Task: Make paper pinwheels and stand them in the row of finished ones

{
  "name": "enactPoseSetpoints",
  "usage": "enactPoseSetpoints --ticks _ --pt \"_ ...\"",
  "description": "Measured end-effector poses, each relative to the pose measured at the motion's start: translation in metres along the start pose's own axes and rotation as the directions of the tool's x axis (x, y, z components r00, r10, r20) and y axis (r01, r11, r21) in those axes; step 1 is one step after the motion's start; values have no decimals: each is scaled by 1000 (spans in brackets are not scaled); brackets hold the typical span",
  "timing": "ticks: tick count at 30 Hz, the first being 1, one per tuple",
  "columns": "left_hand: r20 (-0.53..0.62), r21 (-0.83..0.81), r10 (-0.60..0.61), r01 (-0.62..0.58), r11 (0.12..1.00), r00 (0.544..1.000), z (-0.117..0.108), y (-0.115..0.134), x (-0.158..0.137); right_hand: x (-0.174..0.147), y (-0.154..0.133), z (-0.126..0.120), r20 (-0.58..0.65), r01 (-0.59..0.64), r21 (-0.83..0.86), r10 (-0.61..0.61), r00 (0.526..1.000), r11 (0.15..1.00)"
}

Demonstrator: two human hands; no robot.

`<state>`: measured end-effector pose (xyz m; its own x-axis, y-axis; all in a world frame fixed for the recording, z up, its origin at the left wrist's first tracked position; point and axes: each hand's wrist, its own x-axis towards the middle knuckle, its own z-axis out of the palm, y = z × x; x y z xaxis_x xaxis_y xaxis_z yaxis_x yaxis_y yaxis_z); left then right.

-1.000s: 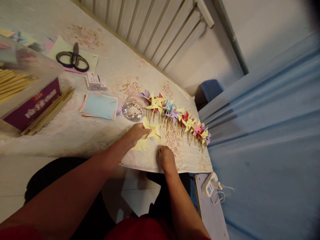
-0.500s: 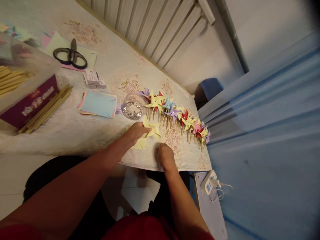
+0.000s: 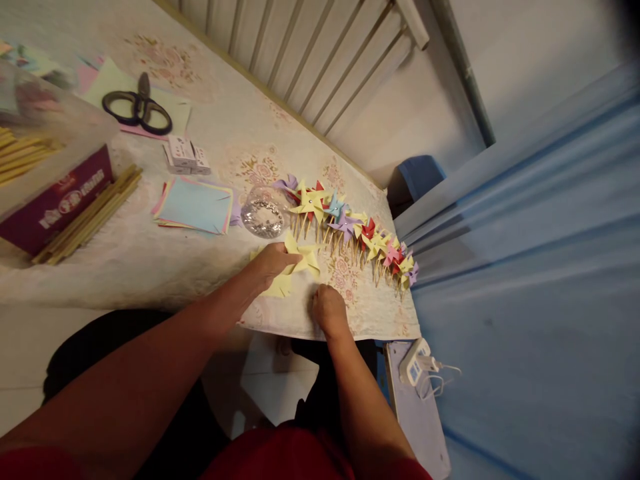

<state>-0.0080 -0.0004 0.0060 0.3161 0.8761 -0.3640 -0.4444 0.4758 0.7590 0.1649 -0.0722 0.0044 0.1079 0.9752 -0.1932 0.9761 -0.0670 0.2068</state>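
Observation:
My left hand (image 3: 274, 260) is closed on a yellow paper pinwheel (image 3: 307, 260), its thumb lying over the folded vanes. Under that hand lies more yellow paper (image 3: 278, 287) on the tablecloth. My right hand (image 3: 329, 308) is curled into a fist close to the table's front edge, right of the pinwheel and apart from it. Whatever its fingers may hold is hidden. Just beyond my left hand sits a clear round dish (image 3: 263, 213) of small shiny metal pieces. Finished pinwheels on sticks (image 3: 345, 223) lie in a row to the right.
A stack of coloured paper squares (image 3: 194, 205), small white boxes (image 3: 185, 155) and black scissors (image 3: 137, 110) lie leftward. Thin sticks (image 3: 90, 217) rest beside a purple-labelled box (image 3: 60, 193). A power strip (image 3: 415, 362) sits off the table's right end, near a blue curtain (image 3: 515, 280).
The view has shifted very slightly, so everything sits a little further left. Both hands keep the same pose, the left still on the yellow pinwheel.

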Motion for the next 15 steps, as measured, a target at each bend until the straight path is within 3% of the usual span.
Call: enactPoseSetpoints --ticks 15 --pt "-9 5 22 -22 1000 1000 0 -1 1 3 0 2 -53 -55 97 60 997 994"
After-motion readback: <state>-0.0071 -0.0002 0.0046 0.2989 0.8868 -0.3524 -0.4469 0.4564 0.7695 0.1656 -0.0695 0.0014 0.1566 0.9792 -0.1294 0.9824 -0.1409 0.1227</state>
